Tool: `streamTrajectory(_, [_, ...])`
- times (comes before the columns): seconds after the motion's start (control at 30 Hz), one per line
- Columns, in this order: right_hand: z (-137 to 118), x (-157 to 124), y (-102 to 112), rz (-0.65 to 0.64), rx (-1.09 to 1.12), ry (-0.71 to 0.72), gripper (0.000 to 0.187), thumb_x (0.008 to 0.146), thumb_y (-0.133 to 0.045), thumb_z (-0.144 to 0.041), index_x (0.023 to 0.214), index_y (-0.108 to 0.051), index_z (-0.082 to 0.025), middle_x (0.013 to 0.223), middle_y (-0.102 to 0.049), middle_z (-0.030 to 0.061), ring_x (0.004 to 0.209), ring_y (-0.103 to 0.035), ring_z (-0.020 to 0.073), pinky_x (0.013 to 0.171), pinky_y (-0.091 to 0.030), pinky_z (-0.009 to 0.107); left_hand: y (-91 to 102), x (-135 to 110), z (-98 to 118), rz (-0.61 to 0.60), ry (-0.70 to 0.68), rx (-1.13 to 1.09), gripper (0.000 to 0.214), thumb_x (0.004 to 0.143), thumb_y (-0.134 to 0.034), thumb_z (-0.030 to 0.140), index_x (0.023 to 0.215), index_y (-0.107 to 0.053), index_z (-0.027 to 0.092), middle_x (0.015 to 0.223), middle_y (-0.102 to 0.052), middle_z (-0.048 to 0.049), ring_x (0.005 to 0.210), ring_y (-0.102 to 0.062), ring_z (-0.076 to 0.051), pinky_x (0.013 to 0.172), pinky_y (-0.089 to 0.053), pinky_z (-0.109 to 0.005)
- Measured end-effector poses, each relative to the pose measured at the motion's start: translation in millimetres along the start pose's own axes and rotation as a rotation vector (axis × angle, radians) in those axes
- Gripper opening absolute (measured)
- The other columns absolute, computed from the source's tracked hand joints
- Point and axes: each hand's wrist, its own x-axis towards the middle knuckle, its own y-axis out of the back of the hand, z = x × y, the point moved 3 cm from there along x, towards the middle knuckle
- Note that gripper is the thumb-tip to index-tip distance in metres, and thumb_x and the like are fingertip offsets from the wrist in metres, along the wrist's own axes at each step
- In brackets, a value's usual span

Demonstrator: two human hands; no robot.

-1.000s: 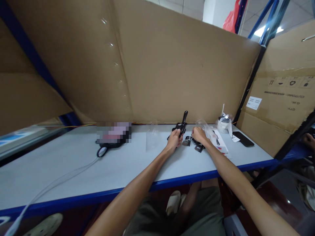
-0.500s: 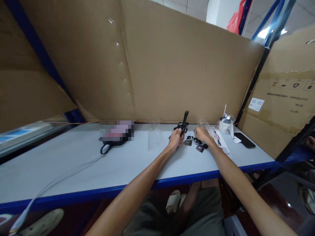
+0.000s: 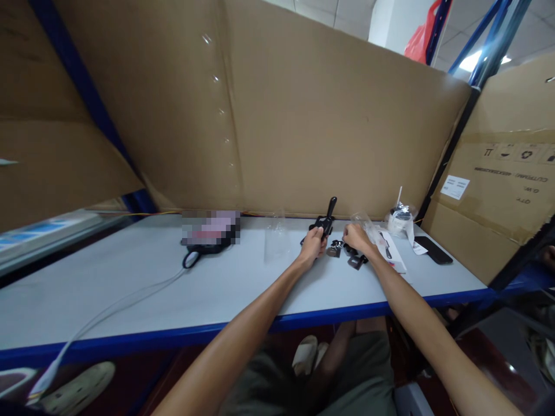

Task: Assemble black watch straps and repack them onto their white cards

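Tool (image 3: 324, 222): best kept steady, clamped in left hand (image 3: 313, 242). With right hand (image 3: 356, 237), bunched at far side of parts (image 3: 355, 262), cannot tell if holding any: work lightly.

L hand (image 3: 314, 244) hides pt of blk tool (image 3: 325, 222) it grips. Just right of grip, R hand (image 3: 355, 237) covers some sm pcs (image 3: 355, 263), too tiny to ID; unclear if holding any. Well left, pinkish item (image 3: 217, 224) pixelated. Far right, carton (image 3: 494, 167) cut off.

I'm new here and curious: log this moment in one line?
left hand: holds black handled item | right hand: near small dark parts, grip hidden | phone: on table
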Motion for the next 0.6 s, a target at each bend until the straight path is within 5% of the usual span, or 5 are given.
streamTrajectory(0.33, [6.1,4.4,-3.1,0.068,0.048,-0.08,0.022,0.083,-0.067,-0.011,0.1,-0.081,-0.011,0.101,-0.08,0.0169,0.1,-0.074,0.0246,0.083,-0.05,0.025,-1.3,-1.1,0.9,-0.013,0.024,0.002,0.035,0.1,-0.052,0.049,0.08,-0.048,0.021,0.05,-0.038,0.0085,0.036,-0.026,-0.006,0.037,-0.013,-0.018])
streamTrajectory(0.6, [12.6,13.0,16.6,0.341,0.438,-0.094,0.027,0.086,-0.063,-0.015,0.107,-0.079,-0.015,0.106,-0.081,0.0098,0.099,-0.074,0.0198,0.091,-0.054,0.028,0.0,-1.6,-1.6,0.024,0.06,0.061,0.031,0.101,-0.051,0.042,0.079,-0.048,0.02,0.051,-0.04,0.0073,0.037,-0.029,-0.006,0.038,-0.014,-0.018])
